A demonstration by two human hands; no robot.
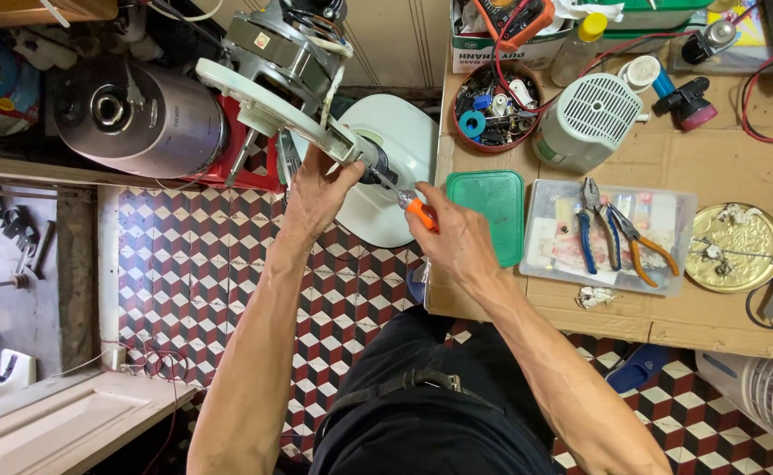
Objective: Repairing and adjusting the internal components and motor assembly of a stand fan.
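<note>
- Left hand clamped around white motor bracket, held over tiled floor.
- Right hand gripping orange-handled screwdriver, tip at bracket.

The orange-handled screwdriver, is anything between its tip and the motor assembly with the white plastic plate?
Nothing visible. The right hand holds the orange-handled screwdriver, and its shaft runs straight to the dark end of the motor assembly with the white plastic plate, which the left hand grips just beside it.
</note>
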